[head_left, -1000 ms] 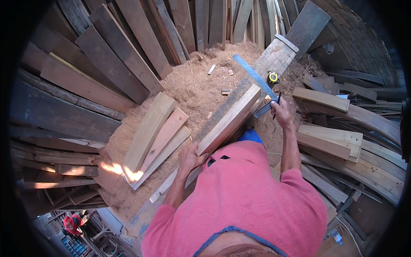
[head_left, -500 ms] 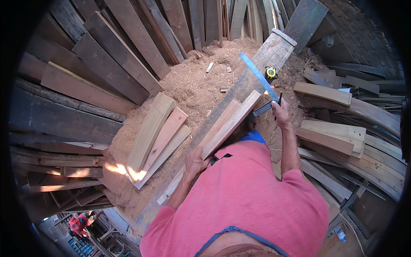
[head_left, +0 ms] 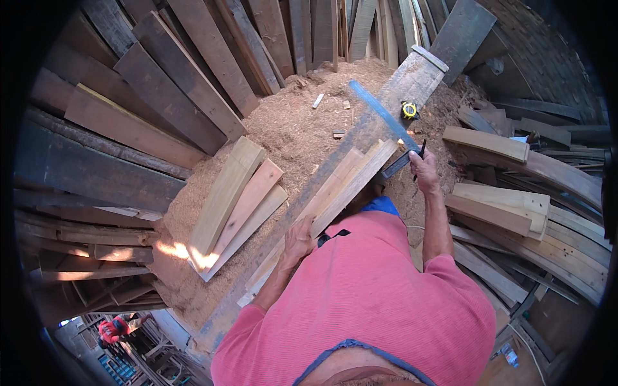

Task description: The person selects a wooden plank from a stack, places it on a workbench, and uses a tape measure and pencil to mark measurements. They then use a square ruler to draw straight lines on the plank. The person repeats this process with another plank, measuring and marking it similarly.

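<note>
My left hand [head_left: 299, 238] is closed round a long pale wooden board [head_left: 360, 182], which lies along a narrow plank bench [head_left: 411, 82] in front of my body. A second, slightly redder strip [head_left: 335, 183] lies alongside that board on its far side. In my right hand [head_left: 423, 172], beyond the board's far end, is a try square [head_left: 383, 114] with a long bluish blade and a dark stock. A dark, thin pencil-like stick [head_left: 422, 148] also stands up between the fingers of that hand. The square's blade slants over the bench, up and to the left.
A yellow-and-black tape measure [head_left: 409, 110] sits on the bench. Three cut boards [head_left: 226, 193] rest on the sawdust [head_left: 290, 116] to the left. Planks [head_left: 199, 58] lean all round, and stacked timber [head_left: 496, 206] lies at right. Another person in red [head_left: 113, 329] is at the lower left.
The square's blade has swung slightly left, its stock now close to the board's end. The board's far end has turned a little, showing more of its top face. My left hand keeps its grip.
</note>
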### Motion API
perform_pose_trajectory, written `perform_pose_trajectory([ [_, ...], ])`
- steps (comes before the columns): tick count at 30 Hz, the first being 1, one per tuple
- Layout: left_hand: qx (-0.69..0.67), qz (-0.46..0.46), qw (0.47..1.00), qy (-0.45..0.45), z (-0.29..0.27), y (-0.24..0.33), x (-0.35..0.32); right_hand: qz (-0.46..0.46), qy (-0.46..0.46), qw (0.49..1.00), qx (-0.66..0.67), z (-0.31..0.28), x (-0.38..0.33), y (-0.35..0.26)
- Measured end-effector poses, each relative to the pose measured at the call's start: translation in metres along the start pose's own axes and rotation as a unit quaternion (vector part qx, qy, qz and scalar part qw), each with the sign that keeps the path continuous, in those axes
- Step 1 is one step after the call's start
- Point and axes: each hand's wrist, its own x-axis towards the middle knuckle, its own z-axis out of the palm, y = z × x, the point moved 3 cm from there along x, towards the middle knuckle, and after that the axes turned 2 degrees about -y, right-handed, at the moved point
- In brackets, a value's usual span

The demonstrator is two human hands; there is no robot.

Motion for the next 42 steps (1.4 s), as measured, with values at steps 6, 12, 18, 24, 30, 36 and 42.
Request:
perform_pose_trajectory([
  [6,-0.003,-0.089,0.991,-0.098,-0.018,-0.013,0.014,-0.005,-0.002,1.000,0.019,-0.001,0.006,-0.002],
  [12,-0.086,-0.090,0.986,-0.110,-0.073,-0.033,0.030,-0.013,0.010,0.996,0.089,0.006,0.012,-0.027],
  [18,-0.240,-0.108,0.963,-0.052,-0.136,-0.046,0.041,0.023,-0.048,0.975,0.218,0.031,0.020,-0.042],
  [24,-0.268,-0.079,0.959,0.032,-0.166,-0.044,0.057,0.041,-0.063,0.976,0.204,0.062,0.030,-0.038],
  [30,-0.366,-0.098,0.925,0.014,-0.184,-0.033,0.046,0.064,-0.083,0.972,0.212,0.085,0.037,-0.037],
  [36,-0.346,-0.088,0.931,0.072,-0.232,-0.035,0.028,0.084,-0.099,0.968,0.214,0.114,0.042,-0.044],
  [42,-0.334,0.041,0.909,0.245,-0.303,-0.032,-0.010,0.098,-0.155,0.958,0.221,0.151,0.043,-0.053],
])
